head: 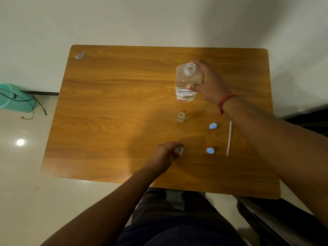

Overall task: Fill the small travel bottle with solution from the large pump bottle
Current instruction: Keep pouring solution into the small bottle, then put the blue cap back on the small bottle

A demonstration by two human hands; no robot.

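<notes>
A large clear bottle point(184, 80) with a white hand-written label stands uncapped on the wooden table point(115, 103), holding clear liquid. My right hand point(209, 82) grips its right side near the shoulder. A small clear travel bottle point(178, 150) stands near the table's front, open at the top, and my left hand point(166, 153) holds it with curled fingers. A second small clear bottle point(181, 117) stands open between the two, untouched.
Two blue caps lie to the right, one point(213, 126) further back and one point(210, 150) nearer. A thin white tube point(229, 137) lies beside them. A small wrapper point(79, 55) lies at the far left corner. A teal bin point(16, 97) stands on the floor.
</notes>
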